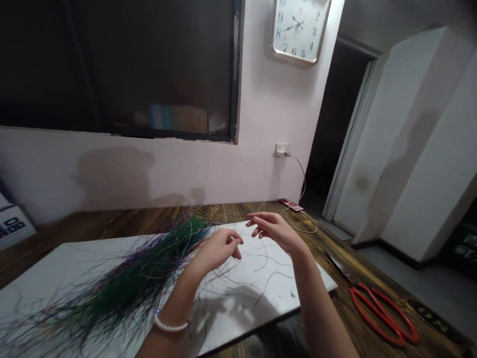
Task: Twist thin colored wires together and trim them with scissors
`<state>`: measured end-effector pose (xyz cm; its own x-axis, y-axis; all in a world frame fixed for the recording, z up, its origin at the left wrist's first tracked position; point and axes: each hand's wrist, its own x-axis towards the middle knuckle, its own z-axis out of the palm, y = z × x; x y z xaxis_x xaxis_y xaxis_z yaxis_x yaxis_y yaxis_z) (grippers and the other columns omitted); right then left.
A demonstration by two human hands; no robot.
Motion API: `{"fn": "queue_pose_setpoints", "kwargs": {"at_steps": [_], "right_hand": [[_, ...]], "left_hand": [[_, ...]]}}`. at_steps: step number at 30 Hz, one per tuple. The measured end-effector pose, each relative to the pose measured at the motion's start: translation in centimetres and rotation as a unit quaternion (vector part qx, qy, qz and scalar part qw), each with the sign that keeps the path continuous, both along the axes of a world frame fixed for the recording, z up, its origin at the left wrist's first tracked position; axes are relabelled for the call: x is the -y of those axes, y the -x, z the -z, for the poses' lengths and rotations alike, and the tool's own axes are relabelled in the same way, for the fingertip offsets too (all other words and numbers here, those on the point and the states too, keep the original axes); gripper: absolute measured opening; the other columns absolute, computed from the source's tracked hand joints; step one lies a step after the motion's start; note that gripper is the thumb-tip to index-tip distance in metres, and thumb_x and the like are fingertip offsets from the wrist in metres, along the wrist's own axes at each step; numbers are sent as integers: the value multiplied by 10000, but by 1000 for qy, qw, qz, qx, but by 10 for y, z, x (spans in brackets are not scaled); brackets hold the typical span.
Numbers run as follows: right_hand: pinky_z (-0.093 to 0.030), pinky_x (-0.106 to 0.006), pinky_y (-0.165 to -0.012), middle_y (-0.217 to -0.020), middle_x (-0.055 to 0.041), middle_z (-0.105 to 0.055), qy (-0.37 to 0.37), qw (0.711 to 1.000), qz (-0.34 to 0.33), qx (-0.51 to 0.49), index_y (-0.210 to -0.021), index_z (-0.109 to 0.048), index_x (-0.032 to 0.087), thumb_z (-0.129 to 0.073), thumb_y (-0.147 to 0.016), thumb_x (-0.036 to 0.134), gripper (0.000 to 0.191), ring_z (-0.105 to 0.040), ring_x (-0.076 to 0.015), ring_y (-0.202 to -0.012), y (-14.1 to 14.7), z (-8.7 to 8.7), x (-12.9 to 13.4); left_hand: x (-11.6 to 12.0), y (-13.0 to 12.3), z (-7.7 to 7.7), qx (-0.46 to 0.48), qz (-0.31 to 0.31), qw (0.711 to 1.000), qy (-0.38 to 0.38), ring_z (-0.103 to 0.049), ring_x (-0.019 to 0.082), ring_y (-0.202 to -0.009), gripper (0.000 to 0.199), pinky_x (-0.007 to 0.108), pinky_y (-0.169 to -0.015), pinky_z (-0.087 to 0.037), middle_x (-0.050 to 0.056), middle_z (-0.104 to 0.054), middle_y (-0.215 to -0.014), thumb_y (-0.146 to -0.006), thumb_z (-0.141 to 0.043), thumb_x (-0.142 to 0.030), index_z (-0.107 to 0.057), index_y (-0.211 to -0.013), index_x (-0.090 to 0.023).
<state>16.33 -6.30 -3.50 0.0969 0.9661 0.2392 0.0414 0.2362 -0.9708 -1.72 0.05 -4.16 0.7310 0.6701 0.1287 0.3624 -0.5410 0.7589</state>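
Note:
My left hand (219, 248), with a beaded bracelet (170, 323) on its wrist, hovers over the white board (276, 298) at the right end of a bundle of thin strands. Its fingers are curled in toward the thumb; anything between them is too fine to make out. My right hand (275, 231) is raised a little to the right, its fingers loosely stretched and apart, with no object visible in them. The bundle of green, purple and blue wire-like strands (137, 273) lies slantwise across the board. Several loose strands lie under and around both hands.
Red-handled scissors (380, 313) lie on the wooden table (328, 268) at the right, near a dark roll (427, 315). A red-and-white device (292, 205) sits at the back, its cable running to a wall socket (282, 150). A printed box (15, 223) stands far left.

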Motion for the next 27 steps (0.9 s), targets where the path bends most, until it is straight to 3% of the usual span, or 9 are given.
{"fn": "queue_pose_setpoints", "kwargs": {"at_steps": [7, 12, 15, 19, 23, 27], "right_hand": [[-492, -233, -611, -710, -35, -661, -78, 992, -22, -101, -825, -653, 150, -664, -730, 509, 372, -611, -105, -611, 12, -6, 2], [-449, -198, -518, -627, -7, -636, -118, 990, 5, -83, -846, -657, 155, -630, -780, 461, 313, -564, -76, -521, 12, -12, 12], [-435, -192, -505, -613, 1, -623, -122, 991, 21, -52, -855, -658, 157, -600, -807, 438, 291, -557, -70, -516, 9, -13, 15], [-352, -178, -419, -552, 17, -587, -70, 996, 27, 48, -839, -661, 137, -562, -839, 360, 245, -488, -50, -434, 1, -16, 22], [-353, -181, -405, -524, 20, -581, 43, 979, -24, 196, -893, -657, 121, -527, -844, 259, 195, -482, -59, -416, -4, -16, 26], [-395, -186, -421, -528, 4, -605, 117, 955, -42, 268, -870, -650, 124, -544, -819, 175, 128, -533, -79, -444, 1, -6, 17]], "left_hand": [[20, 9, -24, 26, 15, 998, -56, -585, 160, -610, 276, 260, -575, -378, 51, -701, -688, -835, -469, -298, -698, -911, -163], [27, 15, -32, 49, 57, 997, -30, -568, 164, -614, 295, 264, -570, -374, 43, -699, -692, -825, -516, -327, -719, -978, -178], [25, 19, -34, 51, 58, 997, -7, -630, 201, -751, 264, 277, -659, -434, 57, -730, -819, -784, -577, -321, -741, -946, -193], [8, 28, -28, 4, 18, 1000, 5, -643, 248, -901, 206, 295, -773, -453, 58, -731, -952, -726, -633, -310, -762, -848, -207], [-19, 42, -15, -135, -61, 988, -38, -655, 230, -834, 153, 260, -715, -448, 43, -741, -855, -691, -650, -279, -758, -762, -199], [-33, 61, -12, -181, -143, 971, -59, -652, 248, -758, 125, 269, -661, -431, 57, -722, -718, -685, -634, -238, -722, -618, -180]]}}
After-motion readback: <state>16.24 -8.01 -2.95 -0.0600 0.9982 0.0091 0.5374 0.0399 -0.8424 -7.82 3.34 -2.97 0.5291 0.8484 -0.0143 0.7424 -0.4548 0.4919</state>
